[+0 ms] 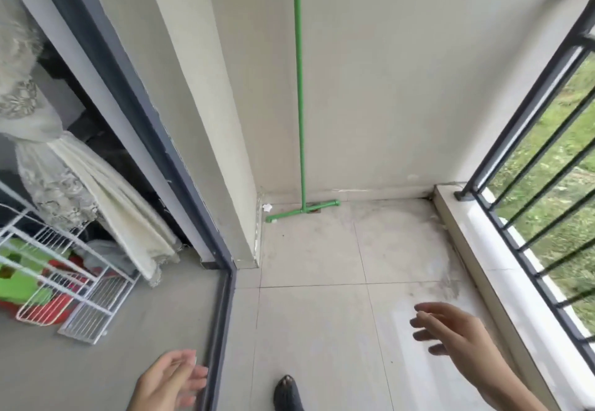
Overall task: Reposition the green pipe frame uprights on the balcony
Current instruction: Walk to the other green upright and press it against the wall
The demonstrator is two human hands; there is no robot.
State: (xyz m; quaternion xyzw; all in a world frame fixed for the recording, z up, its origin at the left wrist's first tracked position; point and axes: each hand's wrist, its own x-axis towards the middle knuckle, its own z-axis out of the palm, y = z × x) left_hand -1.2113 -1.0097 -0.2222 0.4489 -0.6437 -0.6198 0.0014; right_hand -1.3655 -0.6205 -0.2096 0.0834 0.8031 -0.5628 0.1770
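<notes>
Green upright [300,88] runs out of the top of the view, so its upper end isn't visible. Only one upright in view, with one T-shaped foot bar [302,209] flat on the floor [309,314] at the back wall [386,72], near the corner. Small white scrap beside the foot's left end, can't make out what it is. Two hands in view, both empty with fingers spread and loose. Left hand [170,381] is at the bottom edge, wrist cut off, over the sliding door track [222,314]. Right hand [450,330] is low right, near the railing [531,127] side. Upright stands well apart from both hands, far end of the balcony, ahead and between them. One dark shoe toe [288,394] at bottom centre.
</notes>
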